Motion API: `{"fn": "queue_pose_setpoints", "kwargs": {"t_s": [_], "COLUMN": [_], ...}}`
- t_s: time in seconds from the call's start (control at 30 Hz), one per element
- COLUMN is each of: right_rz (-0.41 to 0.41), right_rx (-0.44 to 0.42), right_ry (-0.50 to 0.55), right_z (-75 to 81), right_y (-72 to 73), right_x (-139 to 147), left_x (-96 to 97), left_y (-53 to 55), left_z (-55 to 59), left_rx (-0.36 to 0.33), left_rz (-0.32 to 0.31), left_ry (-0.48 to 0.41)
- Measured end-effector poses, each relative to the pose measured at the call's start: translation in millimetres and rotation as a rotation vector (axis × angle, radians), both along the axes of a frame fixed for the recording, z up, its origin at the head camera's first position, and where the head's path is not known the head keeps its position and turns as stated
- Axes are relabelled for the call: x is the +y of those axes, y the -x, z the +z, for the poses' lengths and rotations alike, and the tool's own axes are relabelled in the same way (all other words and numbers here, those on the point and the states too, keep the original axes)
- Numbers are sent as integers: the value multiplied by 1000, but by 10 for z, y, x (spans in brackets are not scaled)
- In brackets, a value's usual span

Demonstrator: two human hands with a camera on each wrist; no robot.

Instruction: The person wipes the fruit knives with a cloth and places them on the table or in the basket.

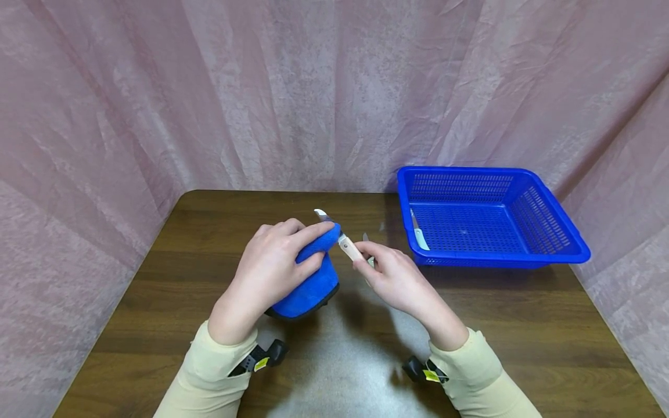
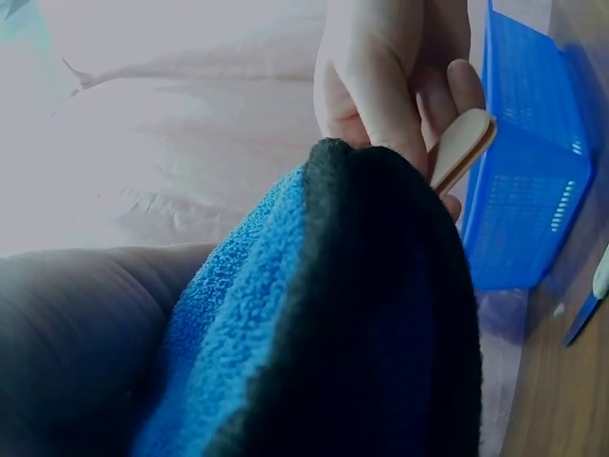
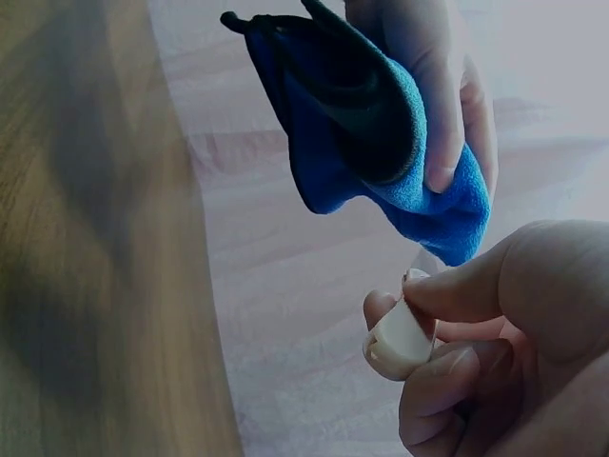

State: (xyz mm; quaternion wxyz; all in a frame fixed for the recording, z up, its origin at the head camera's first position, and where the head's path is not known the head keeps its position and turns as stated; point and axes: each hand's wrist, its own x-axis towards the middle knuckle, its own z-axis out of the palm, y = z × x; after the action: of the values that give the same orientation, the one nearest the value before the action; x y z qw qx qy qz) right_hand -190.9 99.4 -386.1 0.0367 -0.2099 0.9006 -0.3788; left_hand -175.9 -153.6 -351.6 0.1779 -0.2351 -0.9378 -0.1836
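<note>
A knife with a cream handle (image 1: 349, 247) is held in my right hand (image 1: 394, 276), thumb and fingers around the handle. Its curved, pointed blade tip (image 1: 321, 215) sticks out past a blue cloth (image 1: 313, 290) with dark edging. My left hand (image 1: 277, 261) grips that cloth folded over the middle of the blade. The right wrist view shows the butt of the handle (image 3: 400, 341) between the right fingers, and the cloth (image 3: 447, 214) just above. Behind the right hand, partly hidden by it, a second knife (image 2: 595, 295) with a pale handle lies on the table.
A blue plastic basket (image 1: 493, 258) with mesh walls stands at the right rear of the brown wooden table (image 1: 209, 232). Inside it, along the left wall, lies a knife (image 1: 420, 235) with a pale handle. Pink curtains (image 1: 324, 104) hang behind and beside the table.
</note>
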Motion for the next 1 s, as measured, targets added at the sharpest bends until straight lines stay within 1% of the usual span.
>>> {"fn": "queue_pose_setpoints", "kwargs": {"t_s": [0.13,0.37,0.53,0.77,1.0], "right_rz": [12,10,15,-8,-4], "right_rx": [9,8,11,42,38], "right_ry": [-10,-8,-25,-61,-43], "right_z": [0,4,-4,2,15], "right_y": [-2,-11,-11,-15,-27], "right_x": [-1,9,8,-6,18], "left_x": [39,91,99,94,89], "left_y": [-12,-28,-33,-31,-27], "left_z": [-7,-21,-32,-35,-32], "left_rx": [7,2,-9,-20,-23], "left_rz": [-19,-47,-46,-50,-43], "left_ry": [11,45,61,52,48]}}
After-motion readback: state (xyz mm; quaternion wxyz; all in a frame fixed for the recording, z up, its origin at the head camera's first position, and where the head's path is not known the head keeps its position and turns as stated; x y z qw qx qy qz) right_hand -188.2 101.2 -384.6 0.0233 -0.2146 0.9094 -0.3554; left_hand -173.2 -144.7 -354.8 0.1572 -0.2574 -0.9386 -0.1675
